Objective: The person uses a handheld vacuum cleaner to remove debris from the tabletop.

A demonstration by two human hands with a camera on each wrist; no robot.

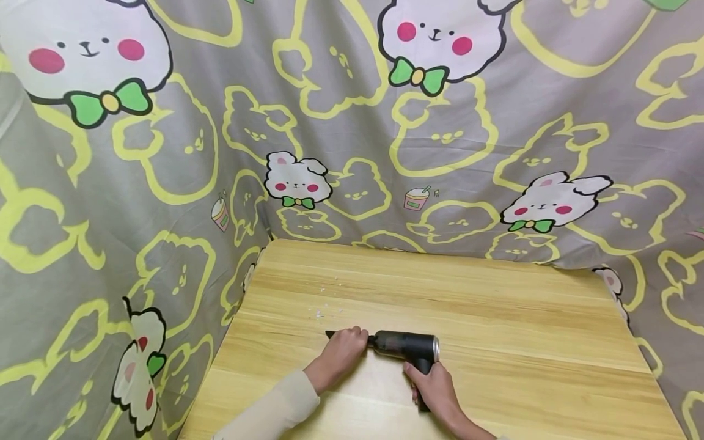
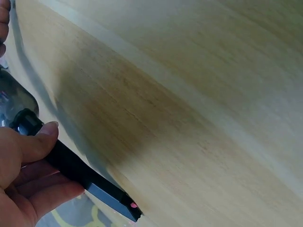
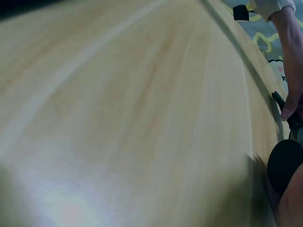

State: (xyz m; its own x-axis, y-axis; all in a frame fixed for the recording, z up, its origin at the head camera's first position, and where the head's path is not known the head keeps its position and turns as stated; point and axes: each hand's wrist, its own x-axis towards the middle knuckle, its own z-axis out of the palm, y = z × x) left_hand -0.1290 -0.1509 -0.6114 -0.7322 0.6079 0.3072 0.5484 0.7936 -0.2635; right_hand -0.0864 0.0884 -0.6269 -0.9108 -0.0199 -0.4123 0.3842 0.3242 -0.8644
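A black handheld vacuum cleaner (image 1: 404,344) with a smoky clear dust cup lies across my two hands, its nozzle pointing left over the table. My right hand (image 1: 437,391) grips the downward handle, its fingers curled round the far side. Around the base of the narrow black crevice nozzle (image 2: 87,177), my left hand (image 1: 342,355) pinches with thumb and fingers. A small pink bit (image 2: 134,205) shows at the nozzle's tip in the left wrist view. Small pale scraps (image 1: 319,315) are scattered on the tabletop just beyond the tip.
The wood-grain table (image 1: 522,342) reaches back to a grey curtain (image 1: 352,140) printed with yellow outlines and white cartoon animals. More of this cloth hangs along the left and right sides. A light sleeve (image 1: 275,406) covers the left forearm.
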